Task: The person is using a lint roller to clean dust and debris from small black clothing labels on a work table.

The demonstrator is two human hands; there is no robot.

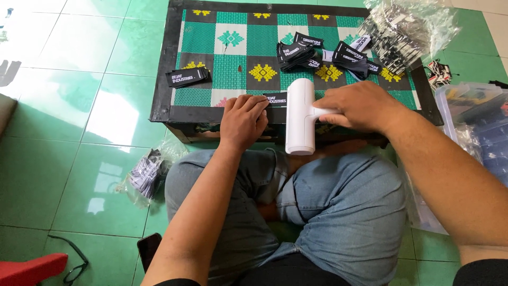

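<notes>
**Label held flat while white tool lies across the surface edge**

I am seeing the left hand (243, 121) pressing down on a black label (276, 98) at the near edge of the surface (161, 79). Its fingers are lying curled and flat over the label's left end; the grip is closed down on the label rather than lifting it.

The right hand (360, 106) is wrapping around the side handle of a white tool (300, 116), its grip fully closed on that handle. The tool's body is lying lengthwise across the near edge of the surface, its far end sitting just beside the label's right end and its near end overhanging the lap. I cannot tell whether the tool is touching the label.

The surface is carrying a green, black and white patterned mat (230, 63). A small stack of labels (188, 77) is resting at the mat's left side, well apart from the hands. A loose pile of labels (323, 55) is lying at the far right, beside a clear bag of tags (405, 29).

On the floor, a second bag (145, 175) is lying next to the left knee, and a clear bin (476, 122) is standing to the right.
</notes>
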